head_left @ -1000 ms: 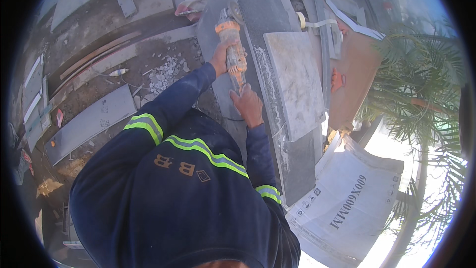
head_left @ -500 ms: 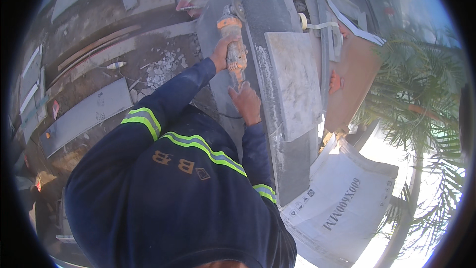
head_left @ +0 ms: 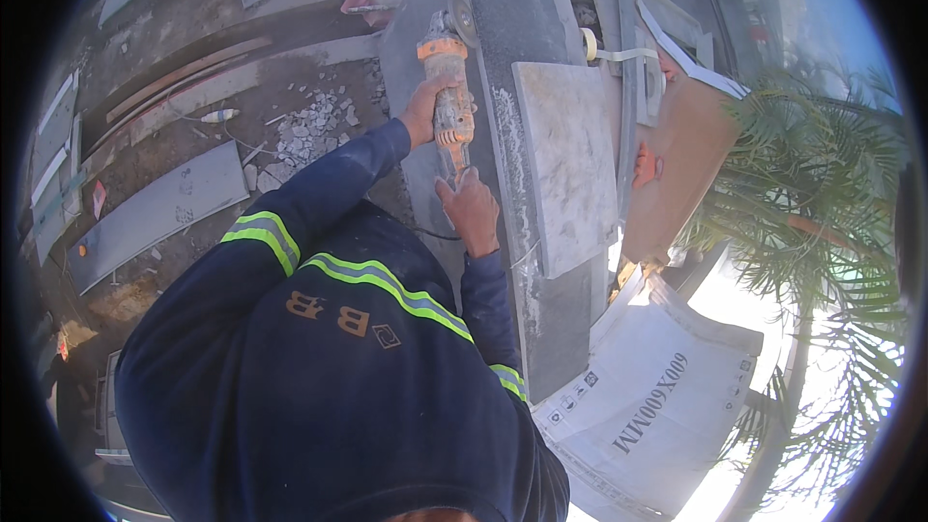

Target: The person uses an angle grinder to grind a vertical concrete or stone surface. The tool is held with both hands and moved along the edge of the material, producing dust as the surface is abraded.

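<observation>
A dusty orange angle grinder [head_left: 448, 87] is held between both hands. My left hand [head_left: 422, 108] wraps round its body, behind the orange collar. At the rear end, my right hand [head_left: 470, 211] grips the narrow tail of the tool. The round grinding disc [head_left: 464, 21] sits at the far end, by the edge of a long dark grey slab [head_left: 522, 29]; whether it touches the slab I cannot tell. White dust lines the slab beside a pale, stained tile [head_left: 570, 164] lying on it. A dark cord trails below the tool.
Broken tile pieces [head_left: 311, 130] litter the ground at left, near a long grey slab [head_left: 159, 217] and a cable connector [head_left: 220, 116]. To the right are a roll of tape [head_left: 590, 43], a brown cardboard sheet [head_left: 677, 169], a white printed carton [head_left: 657, 396] and palm fronds [head_left: 812, 164].
The grinder and both hands have shifted slightly left in view, and the disc shows more of its face. The whole scene has moved a little left too. Both hands keep their hold.
</observation>
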The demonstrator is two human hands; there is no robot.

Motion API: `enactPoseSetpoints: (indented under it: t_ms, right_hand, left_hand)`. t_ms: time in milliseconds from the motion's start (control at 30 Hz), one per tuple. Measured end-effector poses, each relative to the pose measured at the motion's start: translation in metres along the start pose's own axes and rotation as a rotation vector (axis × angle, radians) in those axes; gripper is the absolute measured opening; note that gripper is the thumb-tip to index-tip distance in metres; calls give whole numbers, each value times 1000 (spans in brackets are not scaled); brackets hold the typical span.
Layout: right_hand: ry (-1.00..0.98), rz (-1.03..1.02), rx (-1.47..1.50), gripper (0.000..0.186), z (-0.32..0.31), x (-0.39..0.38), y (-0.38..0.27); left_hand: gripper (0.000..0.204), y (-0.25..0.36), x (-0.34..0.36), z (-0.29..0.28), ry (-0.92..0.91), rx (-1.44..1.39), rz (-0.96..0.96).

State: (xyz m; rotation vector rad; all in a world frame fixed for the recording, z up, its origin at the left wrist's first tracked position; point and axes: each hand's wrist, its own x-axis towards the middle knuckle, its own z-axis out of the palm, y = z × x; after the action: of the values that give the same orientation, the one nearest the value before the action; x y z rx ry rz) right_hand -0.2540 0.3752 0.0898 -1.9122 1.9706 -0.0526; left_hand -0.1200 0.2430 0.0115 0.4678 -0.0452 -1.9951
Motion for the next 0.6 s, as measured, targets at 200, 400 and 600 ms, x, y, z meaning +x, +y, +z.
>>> enactPoseSetpoints:
  t_ms: [200, 400, 600]
  right_hand:
    - [25, -35, -8, 45, 6, 8, 6]
    - [41, -41, -6, 45, 7, 17, 6]
    - [69, -44, -14, 44, 9, 8, 6]
  left_hand:
    - [37, 1, 10, -1, 24, -2, -20]
    - [38, 3, 19, -6, -10, 31, 14]
    - [31, 0, 11, -3, -5, -2, -4]
